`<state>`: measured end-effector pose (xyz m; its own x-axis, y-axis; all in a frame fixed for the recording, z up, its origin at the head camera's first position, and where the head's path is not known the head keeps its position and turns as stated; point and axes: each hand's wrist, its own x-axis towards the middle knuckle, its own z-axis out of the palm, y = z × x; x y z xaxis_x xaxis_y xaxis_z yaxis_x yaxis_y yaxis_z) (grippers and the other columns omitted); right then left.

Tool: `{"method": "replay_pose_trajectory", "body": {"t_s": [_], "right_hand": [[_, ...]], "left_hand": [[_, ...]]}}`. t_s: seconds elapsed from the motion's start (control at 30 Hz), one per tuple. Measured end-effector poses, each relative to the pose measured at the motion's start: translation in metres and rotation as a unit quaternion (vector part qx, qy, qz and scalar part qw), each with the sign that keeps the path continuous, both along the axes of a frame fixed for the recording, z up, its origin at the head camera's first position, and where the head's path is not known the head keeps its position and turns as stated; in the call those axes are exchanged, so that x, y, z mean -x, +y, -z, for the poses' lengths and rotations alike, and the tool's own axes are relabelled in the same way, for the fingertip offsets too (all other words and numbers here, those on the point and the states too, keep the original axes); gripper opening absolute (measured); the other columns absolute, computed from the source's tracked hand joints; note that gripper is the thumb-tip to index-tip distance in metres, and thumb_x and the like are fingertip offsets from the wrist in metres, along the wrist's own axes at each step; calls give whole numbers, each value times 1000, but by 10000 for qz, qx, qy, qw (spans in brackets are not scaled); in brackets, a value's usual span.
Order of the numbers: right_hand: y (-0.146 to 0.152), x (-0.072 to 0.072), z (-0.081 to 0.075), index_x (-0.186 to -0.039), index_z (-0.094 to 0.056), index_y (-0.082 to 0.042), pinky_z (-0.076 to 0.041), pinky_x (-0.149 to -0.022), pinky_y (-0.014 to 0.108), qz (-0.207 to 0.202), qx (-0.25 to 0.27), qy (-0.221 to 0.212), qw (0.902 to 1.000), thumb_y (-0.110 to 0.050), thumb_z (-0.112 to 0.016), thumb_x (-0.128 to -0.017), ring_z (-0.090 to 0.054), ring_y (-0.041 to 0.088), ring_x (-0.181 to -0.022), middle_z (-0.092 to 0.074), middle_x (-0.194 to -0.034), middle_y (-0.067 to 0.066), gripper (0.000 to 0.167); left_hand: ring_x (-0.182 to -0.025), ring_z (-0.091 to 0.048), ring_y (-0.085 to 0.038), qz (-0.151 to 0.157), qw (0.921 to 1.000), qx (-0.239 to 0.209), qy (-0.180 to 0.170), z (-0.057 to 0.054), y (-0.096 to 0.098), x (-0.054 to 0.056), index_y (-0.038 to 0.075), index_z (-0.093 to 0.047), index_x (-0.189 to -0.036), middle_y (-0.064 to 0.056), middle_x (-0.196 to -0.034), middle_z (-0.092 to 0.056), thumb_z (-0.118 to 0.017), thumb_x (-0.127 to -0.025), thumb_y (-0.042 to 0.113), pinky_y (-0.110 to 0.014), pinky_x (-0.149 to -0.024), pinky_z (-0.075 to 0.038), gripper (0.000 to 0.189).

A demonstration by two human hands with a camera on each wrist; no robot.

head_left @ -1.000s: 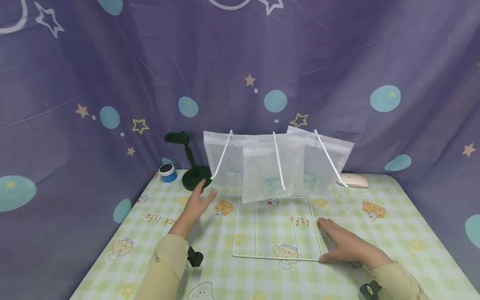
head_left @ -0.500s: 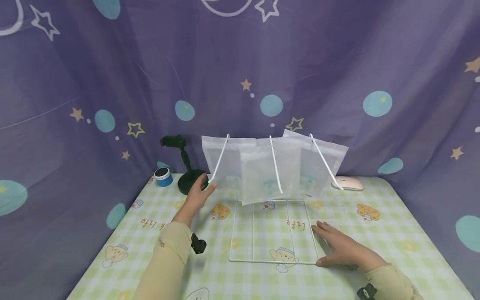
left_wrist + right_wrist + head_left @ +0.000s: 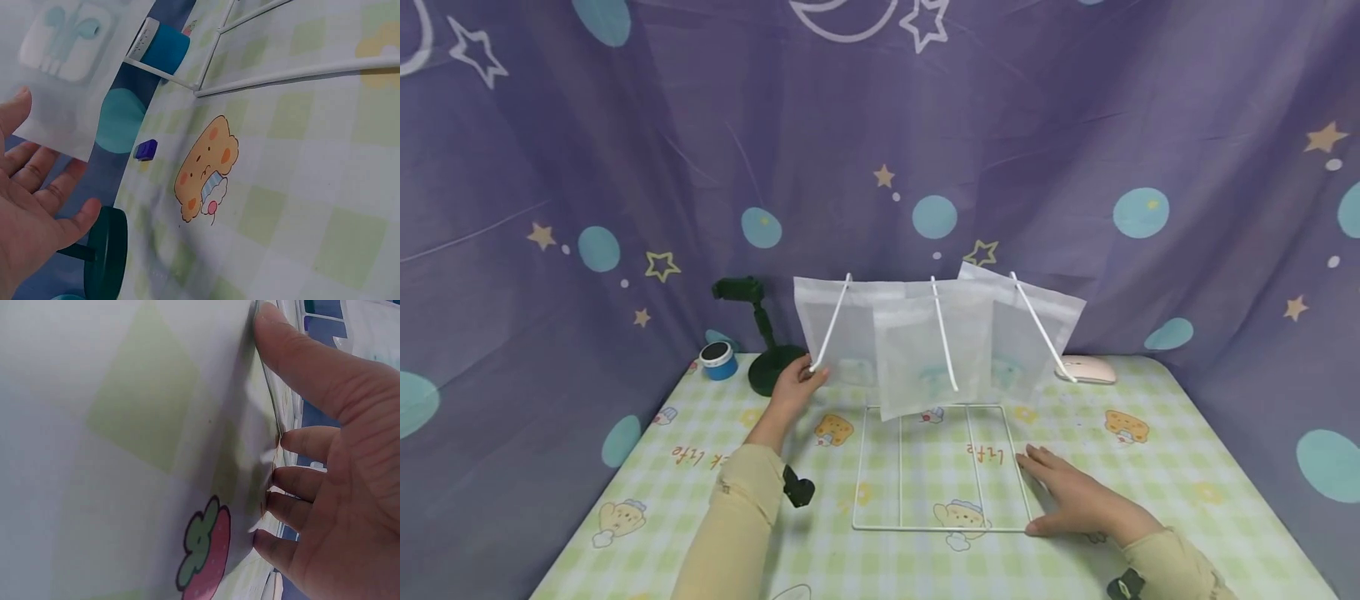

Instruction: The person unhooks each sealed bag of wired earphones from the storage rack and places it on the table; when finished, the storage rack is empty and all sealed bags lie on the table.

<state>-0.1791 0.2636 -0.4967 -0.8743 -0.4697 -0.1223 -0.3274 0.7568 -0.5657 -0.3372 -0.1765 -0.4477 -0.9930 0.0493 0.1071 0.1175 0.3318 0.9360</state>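
A white wire display rack stands on the table, its three slanted prongs each carrying a frosted zip bag. The left bag, the middle bag and the right bag hang side by side, partly overlapping. Wired earphones show through one bag in the left wrist view. My left hand is beside the left prong's tip, fingers spread near that bag's lower edge; contact is unclear. Flat on the table, my right hand rests against the right side of the rack's base, thumb at its front corner.
A dark green phone stand is behind my left hand, with a blue-and-white round container to its left. At the back right lies a pink computer mouse. A patterned curtain closes off the back.
The head view has shifted slightly. My left hand has come a little nearer the left prong and bag. My right hand's fingers have closed up to the base's right side. The bags still hang there.
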Motion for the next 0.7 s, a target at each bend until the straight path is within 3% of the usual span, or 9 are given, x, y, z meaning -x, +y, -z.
{"method": "replay_pose_trajectory", "body": {"t_s": [0.13, 0.27, 0.37, 0.57, 0.7], "right_hand": [[0, 0, 0, -149, -35, 1, -31, -102, 66, -18, -22, 56, 10000, -52, -80, -73, -20, 54, -138, -23, -154, 31, 103], [0, -1, 0, -149, -35, 1, -30, -102, 66, 10, -48, 32, 10000, -53, -80, -72, -20, 54, -139, -23, -154, 31, 104], [-1, -1, -1, -149, -35, 1, -30, -102, 66, 11, -21, -7, 10000, -52, -80, -73, -19, 54, -139, -23, -154, 31, 103], [-1, -1, -1, -150, -34, 0, -29, -103, 66, 12, -3, -83, 10000, -52, -80, -73, -17, 54, -139, -21, -155, 31, 103], [-1, -1, -2, -150, -34, 0, -29, -103, 66, 82, -18, -112, 9999, -50, -81, -72, -17, 54, -139, -21, -155, 30, 103]], "left_hand": [[-89, -59, -23, -209, 9994, 202, 207, 2, 0, -2, -7, -58, -121, -19, -99, -66, -66, -94, 13, -29, -75, -45, 35], [-68, -44, -13, -336, 9990, 134, 257, 4, 1, -7, -5, -62, -93, -1, -74, -53, -69, -92, 17, -26, -60, -37, 23], [-63, -39, -13, -404, 9989, -55, 233, 5, 1, -12, -7, -60, -83, 3, -67, -45, -70, -92, 18, -26, -57, -33, 28], [-67, -46, -10, -419, 9984, 29, 390, 5, -1, -23, -9, -65, -93, 1, -73, -56, -65, -95, 15, -24, -60, -38, 24], [-67, -42, -12, -280, 9979, 187, 552, 4, -2, -30, -7, -62, -100, -5, -74, -54, -59, -99, 16, -26, -60, -37, 23]]}}
